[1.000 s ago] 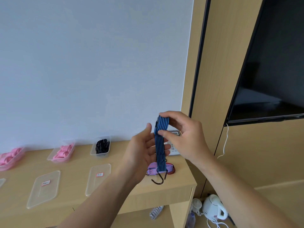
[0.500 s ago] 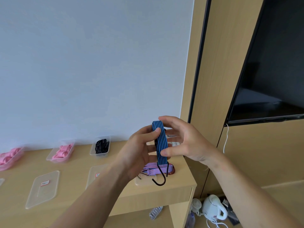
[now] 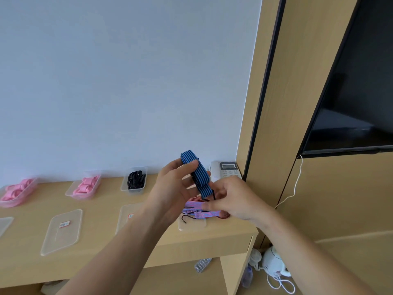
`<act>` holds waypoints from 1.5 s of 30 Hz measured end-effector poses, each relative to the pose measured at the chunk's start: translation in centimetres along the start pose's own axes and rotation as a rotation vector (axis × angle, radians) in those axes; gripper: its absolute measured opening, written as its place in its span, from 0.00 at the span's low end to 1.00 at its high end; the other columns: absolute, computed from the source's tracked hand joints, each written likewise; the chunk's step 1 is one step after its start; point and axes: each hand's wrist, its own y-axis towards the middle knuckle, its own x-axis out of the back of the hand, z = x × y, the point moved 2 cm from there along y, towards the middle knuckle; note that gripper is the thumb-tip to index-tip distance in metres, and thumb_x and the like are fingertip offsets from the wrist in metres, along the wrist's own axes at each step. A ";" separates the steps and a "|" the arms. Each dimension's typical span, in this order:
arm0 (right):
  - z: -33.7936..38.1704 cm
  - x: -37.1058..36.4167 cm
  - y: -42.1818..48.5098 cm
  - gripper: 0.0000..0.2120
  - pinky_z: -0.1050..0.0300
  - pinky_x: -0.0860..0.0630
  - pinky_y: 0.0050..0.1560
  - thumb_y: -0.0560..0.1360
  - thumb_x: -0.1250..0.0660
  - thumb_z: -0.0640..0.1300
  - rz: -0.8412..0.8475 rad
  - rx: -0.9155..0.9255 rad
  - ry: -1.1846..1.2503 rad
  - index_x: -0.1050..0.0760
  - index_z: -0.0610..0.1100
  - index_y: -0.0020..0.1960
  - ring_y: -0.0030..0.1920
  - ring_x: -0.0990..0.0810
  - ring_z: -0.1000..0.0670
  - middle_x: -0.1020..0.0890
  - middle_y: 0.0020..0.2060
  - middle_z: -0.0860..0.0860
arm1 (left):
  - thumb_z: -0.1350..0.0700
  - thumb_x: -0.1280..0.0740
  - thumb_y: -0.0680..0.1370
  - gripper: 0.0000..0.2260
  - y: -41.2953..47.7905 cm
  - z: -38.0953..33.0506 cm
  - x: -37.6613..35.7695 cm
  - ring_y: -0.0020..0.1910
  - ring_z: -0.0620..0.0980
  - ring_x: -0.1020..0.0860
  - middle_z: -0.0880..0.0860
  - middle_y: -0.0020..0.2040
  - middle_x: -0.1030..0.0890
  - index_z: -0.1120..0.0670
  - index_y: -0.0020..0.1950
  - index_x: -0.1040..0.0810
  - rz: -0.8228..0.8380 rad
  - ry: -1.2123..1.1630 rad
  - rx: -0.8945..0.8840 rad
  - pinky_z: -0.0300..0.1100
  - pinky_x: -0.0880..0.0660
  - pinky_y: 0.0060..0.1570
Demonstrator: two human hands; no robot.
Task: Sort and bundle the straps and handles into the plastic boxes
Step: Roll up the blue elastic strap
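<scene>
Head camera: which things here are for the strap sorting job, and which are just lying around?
For the job: blue striped strap in the left hand, pink striped straps, box of black pieces, boxes of pink pieces, lids.
Just lying about: telephone, kettle, water bottle, television.

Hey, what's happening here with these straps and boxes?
A person holds a folded blue strap above the desk. The left hand grips the loop and the right hand pinches its lower end. More straps lie beneath. Open boxes along the wall already hold pink and black pieces, with lids lying in front.
</scene>
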 end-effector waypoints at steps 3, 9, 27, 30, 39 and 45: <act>0.0 -0.7 0.8 0.17 0.63 0.32 0.33 0.58 0.21 0.54 -0.171 0.011 -0.081 0.16 0.46 0.42 0.28 0.28 0.60 0.20 0.27 0.57 | 0.61 0.31 0.81 0.07 0.0 0.7 0.9 0.49 0.62 0.14 0.57 0.41 0.16 0.63 0.56 0.22 0.012 0.025 0.042 0.56 0.15 0.46; -0.6 -4.0 2.3 0.17 0.59 0.18 0.38 0.67 0.28 0.25 -0.127 -0.051 0.408 0.16 0.44 0.48 0.41 0.12 0.50 0.12 0.40 0.47 | 0.57 0.29 0.80 0.13 0.8 1.6 4.7 0.51 0.53 0.19 0.55 0.50 0.16 0.64 0.60 0.19 -0.074 0.209 0.023 0.54 0.24 0.61; -6.6 -9.2 12.7 0.12 0.40 0.16 0.45 0.75 0.28 0.36 -0.085 -0.329 0.690 0.17 0.45 0.58 0.53 0.15 0.36 0.16 0.54 0.35 | 0.55 0.31 0.82 0.10 10.9 5.3 13.8 0.53 0.53 0.16 0.56 0.59 0.14 0.53 0.62 0.16 -0.023 0.316 0.315 0.57 0.19 0.62; -9.4 -8.1 17.8 0.09 0.48 0.17 0.41 0.75 0.30 0.36 -0.093 -0.393 0.707 0.16 0.43 0.54 0.47 0.13 0.39 0.14 0.49 0.37 | 0.50 0.29 0.81 0.20 15.2 5.9 14.8 0.60 0.51 0.18 0.53 0.63 0.16 0.51 0.72 0.24 -0.171 0.360 0.346 0.54 0.23 0.66; -17.7 -7.0 33.5 0.11 0.39 0.16 0.52 0.76 0.30 0.40 -0.176 -0.623 0.525 0.22 0.44 0.58 0.47 0.14 0.44 0.14 0.46 0.45 | 0.57 0.34 0.85 0.22 28.7 9.1 18.2 0.72 0.55 0.27 0.56 0.75 0.27 0.54 0.79 0.31 -0.363 0.587 0.433 0.56 0.31 0.75; -21.4 -9.1 38.6 0.14 0.43 0.17 0.53 0.74 0.29 0.42 -0.117 -0.716 0.470 0.22 0.47 0.59 0.51 0.16 0.47 0.16 0.53 0.48 | 0.57 0.35 0.85 0.24 33.8 12.3 20.1 0.73 0.54 0.28 0.55 0.77 0.28 0.53 0.81 0.34 -0.414 0.679 0.507 0.56 0.29 0.73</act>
